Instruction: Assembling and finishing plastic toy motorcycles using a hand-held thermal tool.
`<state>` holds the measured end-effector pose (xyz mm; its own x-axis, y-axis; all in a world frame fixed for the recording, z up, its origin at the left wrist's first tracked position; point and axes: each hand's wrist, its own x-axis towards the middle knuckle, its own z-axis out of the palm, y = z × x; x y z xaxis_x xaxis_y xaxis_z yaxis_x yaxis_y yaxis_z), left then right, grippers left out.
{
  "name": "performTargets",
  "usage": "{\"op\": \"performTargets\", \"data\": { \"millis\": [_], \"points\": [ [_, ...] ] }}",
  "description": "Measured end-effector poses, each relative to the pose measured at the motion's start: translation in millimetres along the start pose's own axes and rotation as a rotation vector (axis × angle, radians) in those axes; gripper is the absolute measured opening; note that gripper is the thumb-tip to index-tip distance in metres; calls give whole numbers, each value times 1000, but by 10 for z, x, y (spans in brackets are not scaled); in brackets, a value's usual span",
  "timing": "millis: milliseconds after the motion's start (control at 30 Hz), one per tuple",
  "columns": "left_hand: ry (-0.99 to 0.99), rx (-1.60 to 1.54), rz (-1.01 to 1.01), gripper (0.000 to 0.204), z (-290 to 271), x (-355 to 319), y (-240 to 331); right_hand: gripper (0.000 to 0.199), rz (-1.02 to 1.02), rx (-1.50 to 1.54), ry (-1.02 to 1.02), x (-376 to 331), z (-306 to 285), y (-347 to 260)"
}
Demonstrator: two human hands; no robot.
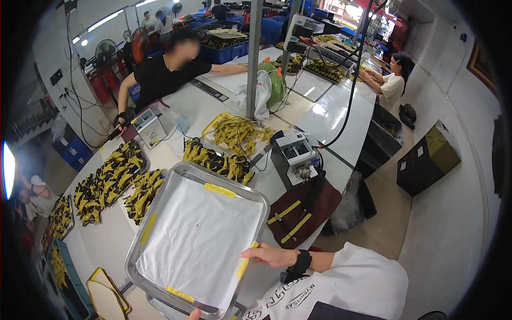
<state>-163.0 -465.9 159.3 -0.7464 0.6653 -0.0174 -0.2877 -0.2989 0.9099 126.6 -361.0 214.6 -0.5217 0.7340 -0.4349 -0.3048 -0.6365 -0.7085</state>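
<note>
Both hands grip metal tray (160, 213): right hand (266, 255) at side, left hand (194, 314) below; yellow-black parts (216, 160) beyond

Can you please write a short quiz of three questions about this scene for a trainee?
1. True or false: the right hand grips the rim of the metal tray.
2. What lines the tray? A) white sheet B) blue cloth C) nothing
3. What colour are the tape strips that fix the sheet?

Key: 1 true. 2 A. 3 yellow. The left hand barely shows at the lower edge, at the tray's near rim.
</note>
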Motion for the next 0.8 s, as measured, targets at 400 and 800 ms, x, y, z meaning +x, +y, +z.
{"op": "performTargets", "data": {
  "millis": [400,800],
  "points": [
    [-114,-381,-108,58,135,93,165,32,-74,135,93,-227,-120,-172],
    [-466,-512,-288,88,489,202,346,23,-1428,75,919,-1319,-1528,-970]
  ]
}}
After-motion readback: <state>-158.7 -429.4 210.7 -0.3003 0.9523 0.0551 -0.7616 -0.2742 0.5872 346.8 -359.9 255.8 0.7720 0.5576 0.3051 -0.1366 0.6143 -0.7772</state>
